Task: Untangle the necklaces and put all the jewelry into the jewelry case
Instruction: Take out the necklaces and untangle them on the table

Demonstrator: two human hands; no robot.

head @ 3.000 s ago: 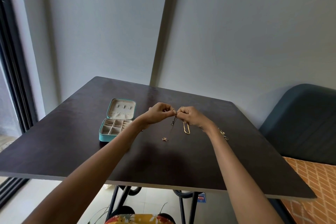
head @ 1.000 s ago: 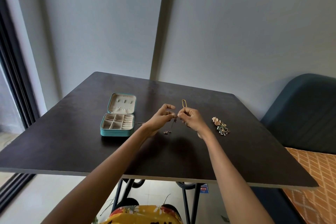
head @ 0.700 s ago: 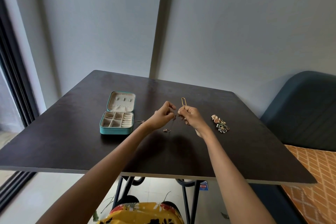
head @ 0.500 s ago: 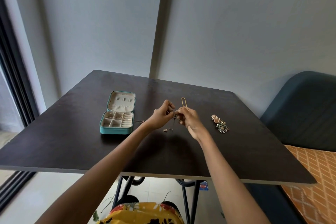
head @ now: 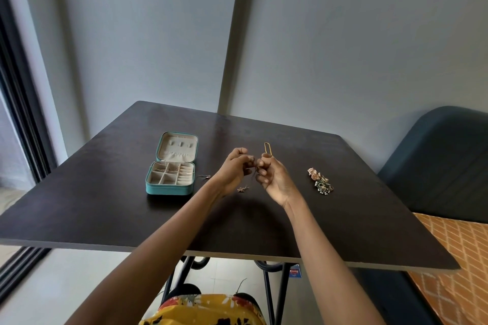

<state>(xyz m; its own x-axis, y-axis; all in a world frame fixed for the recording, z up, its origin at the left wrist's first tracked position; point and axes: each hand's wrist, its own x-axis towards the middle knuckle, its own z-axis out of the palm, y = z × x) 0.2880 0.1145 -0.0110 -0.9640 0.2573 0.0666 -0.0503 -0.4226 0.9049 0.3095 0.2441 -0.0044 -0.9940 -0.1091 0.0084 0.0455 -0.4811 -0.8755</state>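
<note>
Over the middle of the dark table (head: 105, 208), my left hand (head: 235, 170) and my right hand (head: 273, 179) meet and pinch thin tangled necklace chains (head: 254, 169) between their fingertips. A gold oblong loop pendant (head: 267, 150) sticks up above my right fingers. A small star-like pendant (head: 242, 189) hangs low, at or just above the tabletop. The teal jewelry case (head: 171, 176) lies open to the left, its lid tipped back, with a thin chain across its beige compartments.
A small pile of earrings and other jewelry (head: 320, 184) lies on the table right of my hands. A tiny piece (head: 205, 177) lies just right of the case. A dark blue chair (head: 446, 166) stands at the right; walls are behind.
My right hand has turned palm toward me and the gold loop, which hung below it 3 s ago, now points up. The small pendant has sunk toward the table.
</note>
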